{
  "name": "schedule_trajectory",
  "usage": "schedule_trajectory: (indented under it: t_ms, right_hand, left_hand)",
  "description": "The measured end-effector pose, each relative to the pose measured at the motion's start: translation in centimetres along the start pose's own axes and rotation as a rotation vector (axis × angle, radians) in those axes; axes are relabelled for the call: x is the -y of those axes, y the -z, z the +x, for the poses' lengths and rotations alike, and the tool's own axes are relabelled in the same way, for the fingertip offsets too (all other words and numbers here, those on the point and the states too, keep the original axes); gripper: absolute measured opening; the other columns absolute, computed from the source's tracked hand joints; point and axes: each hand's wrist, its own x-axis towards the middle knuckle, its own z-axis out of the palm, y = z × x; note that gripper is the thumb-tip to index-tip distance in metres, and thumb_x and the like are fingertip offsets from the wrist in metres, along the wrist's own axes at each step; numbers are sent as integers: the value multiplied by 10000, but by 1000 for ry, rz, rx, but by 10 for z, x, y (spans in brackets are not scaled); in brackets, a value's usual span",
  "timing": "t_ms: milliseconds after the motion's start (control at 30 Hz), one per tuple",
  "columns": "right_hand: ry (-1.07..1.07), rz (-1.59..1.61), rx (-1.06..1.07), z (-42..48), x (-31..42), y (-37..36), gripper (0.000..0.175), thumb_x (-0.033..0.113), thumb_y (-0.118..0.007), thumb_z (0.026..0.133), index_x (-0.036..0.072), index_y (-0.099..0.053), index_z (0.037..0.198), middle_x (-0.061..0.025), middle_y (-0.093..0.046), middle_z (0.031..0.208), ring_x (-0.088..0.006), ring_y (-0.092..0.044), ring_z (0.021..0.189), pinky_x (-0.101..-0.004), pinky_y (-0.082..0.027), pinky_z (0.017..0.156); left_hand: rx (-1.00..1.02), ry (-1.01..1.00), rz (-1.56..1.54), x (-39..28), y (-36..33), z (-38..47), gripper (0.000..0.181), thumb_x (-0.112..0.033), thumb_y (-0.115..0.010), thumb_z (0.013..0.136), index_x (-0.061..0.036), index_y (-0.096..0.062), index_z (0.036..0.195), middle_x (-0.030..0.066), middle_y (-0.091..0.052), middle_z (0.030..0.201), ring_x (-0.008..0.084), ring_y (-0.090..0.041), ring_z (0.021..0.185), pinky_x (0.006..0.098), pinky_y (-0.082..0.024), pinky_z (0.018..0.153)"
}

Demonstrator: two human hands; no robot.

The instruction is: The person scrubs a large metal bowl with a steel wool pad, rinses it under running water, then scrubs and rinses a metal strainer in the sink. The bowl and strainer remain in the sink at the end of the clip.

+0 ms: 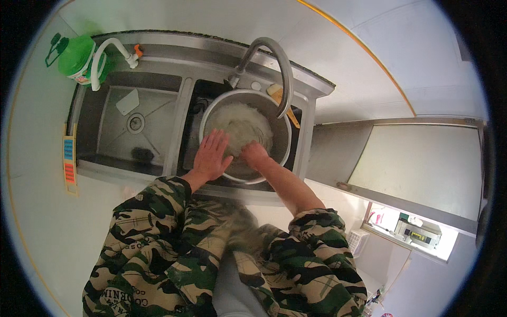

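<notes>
A large round metal pot [282, 152] stands in the right basin of a stainless steel sink, holding cloudy, rippling water [241, 119]. My left hand [212, 155] lies flat over the pot's near left rim, its fingers slightly spread and nothing in it. My right hand [254, 153] reaches into the pot at the water, fingers curled; whether they hold something below is hidden. Over the pot's far right side arches a curved metal faucet [288, 75]. Behind the pot's right rim rests a brush with a wooden handle [293, 118].
The left basin [158, 123] holds a white flat piece [128, 102] and a dark object [141, 154]. Past it are a white tap [97, 65] and a green plastic jug [79, 57]. A yellow-framed rack [69, 158] hangs at the left edge; a metal counter [416, 166] adjoins at right.
</notes>
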Motion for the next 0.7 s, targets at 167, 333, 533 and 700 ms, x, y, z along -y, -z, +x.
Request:
schedule_trajectory:
  t_ms: [167, 333, 533, 700]
  right_hand:
    - [-378, 387, -290, 1, 29, 8, 169, 156, -622, 826, 78, -717, 942, -140, -690, 968, -343, -667, 866, -459, -535, 770]
    - [-482, 320, -131, 5, 51, 21, 202, 181, -626, 840, 71, -731, 973, -126, -698, 1012, -334, -667, 911, -456, -537, 799]
    - [-115, 166, 55, -11, 42, 49, 213, 157, -626, 851, 76, -713, 1027, -131, -687, 971, -375, -653, 861, -428, -549, 792]
    - [-490, 359, -117, -1, 42, 61, 225, 131, -603, 856, 63, -667, 1061, -147, -672, 931, -346, -653, 836, -400, -554, 774]
  left_hand:
    - [-29, 5, -49, -1, -1, -2, 735, -319, -620, 903, -19, -317, 1501, 219, -298, 1566, 409, -221, 1473, 510, -179, 1208]
    - [118, 35, 115, 0, 0, -2, 717, -456, -448, 995, -12, -265, 1528, 213, -271, 1579, 370, -191, 1488, 482, -160, 1212]
    - [71, 48, 50, -1, 0, -1, 721, -457, -464, 983, -14, -281, 1521, 214, -282, 1573, 379, -213, 1479, 486, -169, 1209]
    - [21, -3, 72, 1, -1, -4, 735, -442, -494, 971, 0, -276, 1517, 226, -306, 1555, 389, -226, 1471, 485, -170, 1209]
